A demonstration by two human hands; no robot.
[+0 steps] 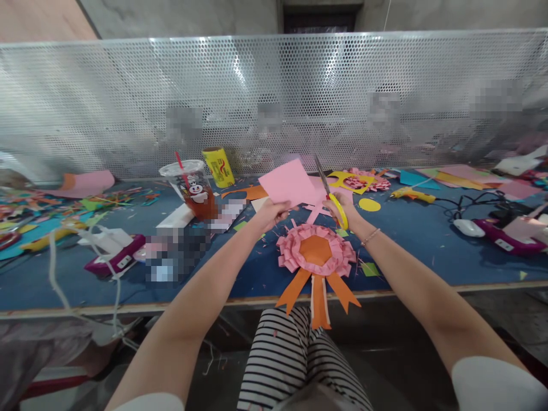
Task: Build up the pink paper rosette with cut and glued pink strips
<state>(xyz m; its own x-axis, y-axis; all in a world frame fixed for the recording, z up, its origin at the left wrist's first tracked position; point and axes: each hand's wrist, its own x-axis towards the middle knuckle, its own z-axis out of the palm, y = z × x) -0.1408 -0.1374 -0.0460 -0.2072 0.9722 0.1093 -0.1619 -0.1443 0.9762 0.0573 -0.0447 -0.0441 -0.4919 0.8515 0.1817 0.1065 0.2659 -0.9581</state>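
My left hand [274, 214] pinches the lower edge of a pink paper sheet [287, 181] and holds it up above the table. In my right hand [347, 210] is a pair of scissors [339, 210] with yellow handles, its blades pointing up and away beside the sheet. Just below my hands a pink paper rosette [295, 246] with an orange centre lies on the blue table [240, 279]. Its orange ribbon tails [319, 302] hang over the front edge. More pink paper [346, 195] and a yellow paper disc [369, 204] lie around my right hand.
Left of my hands stand a plastic drink cup [194, 191] and a yellow can [218, 167]. Glue guns [413, 195] and corded purple power strips [507, 237] lie at both sides. Coloured paper scraps [124, 197] cover the left; a perforated metal screen [240, 103] closes off the back.
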